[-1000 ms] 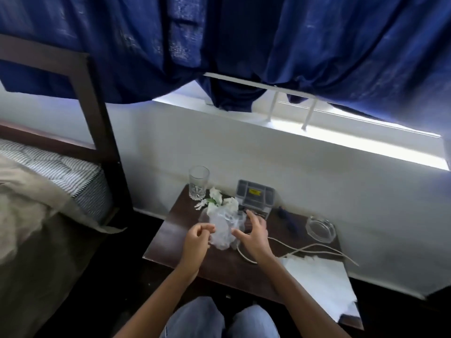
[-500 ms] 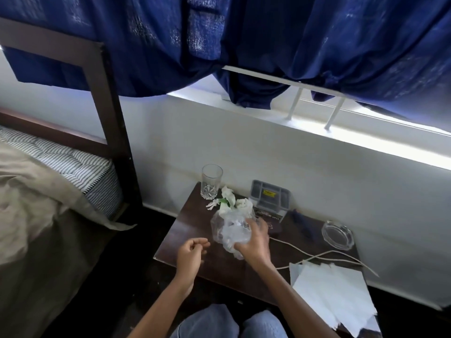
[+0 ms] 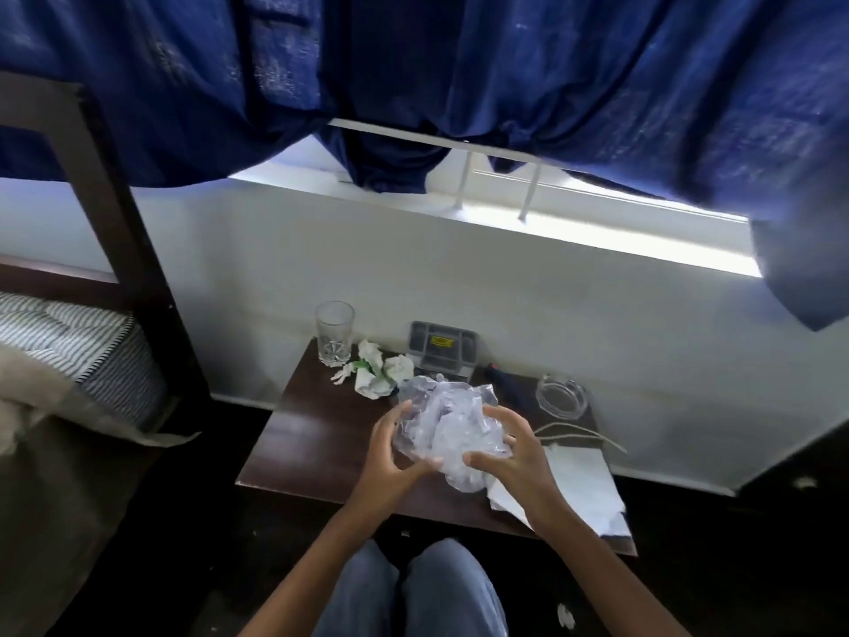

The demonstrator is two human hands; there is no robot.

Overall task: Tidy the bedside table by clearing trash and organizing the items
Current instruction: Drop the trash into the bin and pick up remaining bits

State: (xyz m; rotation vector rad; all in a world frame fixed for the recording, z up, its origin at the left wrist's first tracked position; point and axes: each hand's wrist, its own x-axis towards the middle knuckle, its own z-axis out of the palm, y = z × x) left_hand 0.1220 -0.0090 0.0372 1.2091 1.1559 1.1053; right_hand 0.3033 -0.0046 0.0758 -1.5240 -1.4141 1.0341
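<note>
I have the left grip (image 3: 390, 452) and right grip (image 3: 512, 452) both curled round the crumpled clear plastic bag (image 3: 443, 418), just above the table (image 3: 317, 434) mid-near, and the slick film may slip out or snag the cord (image 3: 580, 432) on the right.

We can read no text: the yellow label (image 3: 442, 342) on the grey box (image 3: 425, 358), centre of the frame, is too blurred.

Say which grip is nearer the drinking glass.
Left. Both hold the plastic bag: the left grip front-right of the glass, the right grip farther right across the bag.
</note>
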